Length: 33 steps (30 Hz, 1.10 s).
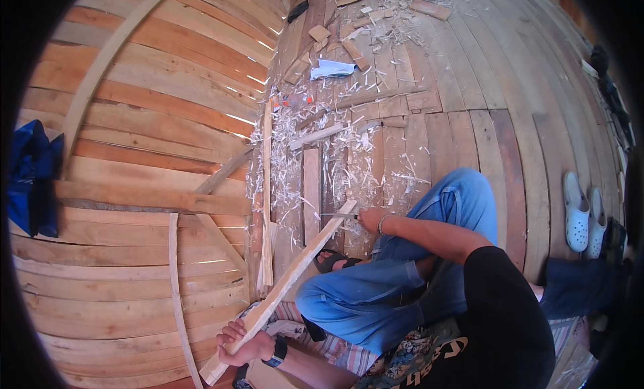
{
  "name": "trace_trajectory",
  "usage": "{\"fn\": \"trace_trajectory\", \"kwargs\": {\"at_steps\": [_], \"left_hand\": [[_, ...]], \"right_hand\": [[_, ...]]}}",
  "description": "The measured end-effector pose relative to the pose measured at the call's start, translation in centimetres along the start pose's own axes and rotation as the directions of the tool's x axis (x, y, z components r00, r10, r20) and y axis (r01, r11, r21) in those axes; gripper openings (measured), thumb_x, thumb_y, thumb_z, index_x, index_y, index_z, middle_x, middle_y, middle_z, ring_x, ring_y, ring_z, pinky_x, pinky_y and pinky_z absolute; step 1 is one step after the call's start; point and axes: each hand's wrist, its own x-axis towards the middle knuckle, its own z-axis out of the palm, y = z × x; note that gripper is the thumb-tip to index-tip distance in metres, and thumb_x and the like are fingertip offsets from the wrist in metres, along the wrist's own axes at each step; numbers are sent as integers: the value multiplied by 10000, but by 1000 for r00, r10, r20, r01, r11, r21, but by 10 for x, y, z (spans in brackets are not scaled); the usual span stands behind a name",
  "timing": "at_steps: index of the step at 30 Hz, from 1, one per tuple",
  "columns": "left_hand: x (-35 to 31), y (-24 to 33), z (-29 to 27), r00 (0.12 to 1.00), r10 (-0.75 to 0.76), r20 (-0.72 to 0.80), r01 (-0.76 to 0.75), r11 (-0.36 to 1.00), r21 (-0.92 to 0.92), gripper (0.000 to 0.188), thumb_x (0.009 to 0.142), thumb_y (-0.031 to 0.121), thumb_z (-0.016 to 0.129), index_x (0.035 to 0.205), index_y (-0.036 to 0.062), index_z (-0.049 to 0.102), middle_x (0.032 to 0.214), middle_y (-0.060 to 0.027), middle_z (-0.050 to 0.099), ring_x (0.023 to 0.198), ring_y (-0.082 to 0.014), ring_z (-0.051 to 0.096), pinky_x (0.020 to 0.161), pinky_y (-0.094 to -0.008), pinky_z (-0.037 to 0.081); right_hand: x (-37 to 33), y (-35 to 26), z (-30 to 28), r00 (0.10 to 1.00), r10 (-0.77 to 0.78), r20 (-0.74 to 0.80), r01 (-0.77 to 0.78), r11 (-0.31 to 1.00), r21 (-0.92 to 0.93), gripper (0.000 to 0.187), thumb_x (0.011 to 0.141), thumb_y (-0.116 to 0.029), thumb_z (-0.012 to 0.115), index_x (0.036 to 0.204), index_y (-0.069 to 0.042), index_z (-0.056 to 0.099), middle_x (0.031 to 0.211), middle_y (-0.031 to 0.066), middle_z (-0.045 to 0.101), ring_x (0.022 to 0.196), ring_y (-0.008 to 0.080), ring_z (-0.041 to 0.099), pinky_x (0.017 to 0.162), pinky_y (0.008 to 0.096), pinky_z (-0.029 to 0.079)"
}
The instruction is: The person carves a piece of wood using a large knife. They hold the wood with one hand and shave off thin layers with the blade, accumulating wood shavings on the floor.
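A long, pale wooden strip [290, 281] slants up and to the right in front of my crossed legs. My left hand [243, 343] is wrapped around its near end, at the lower left. A knife [341, 216] is in my closed right hand [371, 220], its thin blade lying across the strip near the far end. Whether the blade's edge is cutting into the wood cannot be made out. Beside my sandalled foot, a flat brown board [312, 187] lies on the floor among curled wood shavings [285, 167].
A plank wall [154, 107] rises at the left, with a narrow board [267, 194] along its foot. Farther off lie wood offcuts [318, 33], a blue-white packet [333, 69] and a curved tool [386, 122]. White clogs [576, 218] stand at the right.
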Motion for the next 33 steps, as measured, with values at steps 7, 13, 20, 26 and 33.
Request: {"fn": "trace_trajectory", "kwargs": {"at_steps": [7,13,20,26,33], "left_hand": [[7,8,-11,1000,27,-3,-27,1000,5,291,753,354,463,605,145,325,497,10,296,478,-117,314,567,-276,287],[7,6,-9,1000,24,7,-24,1000,12,288,760,352,452,605,146,324,497,11,296,481,-117,315,571,-278,285],[6,-4,0,1000,2,28,-1,1000,-15,301,743,345,478,586,149,311,499,8,293,465,-120,303,532,-278,263],[11,-9,1,998,-25,63,25,1000,-6,284,760,350,463,615,148,327,508,11,309,483,-113,323,576,-282,292],[19,-2,-8,998,-9,58,8,1000,19,280,754,351,469,611,144,346,500,6,314,480,-114,344,571,-273,307]], "right_hand": [[-12,-33,-5,985,-166,-39,169,981,93,284,878,-232,486,975,34,510,788,221,639,754,376,642,657,462,506],[-5,-27,-4,988,-147,52,143,987,76,282,861,-215,506,989,36,492,777,249,626,776,384,636,676,462,497],[14,19,10,1000,-5,-3,5,1000,-24,218,788,-125,541,912,34,626,870,219,647,821,360,646,698,430,517],[28,44,18,993,-54,109,63,994,-87,228,820,-138,507,970,26,557,907,214,646,856,369,638,747,434,504],[14,19,4,999,23,48,-23,1000,8,302,873,-238,468,951,41,556,844,236,638,813,367,639,728,435,508]]}}
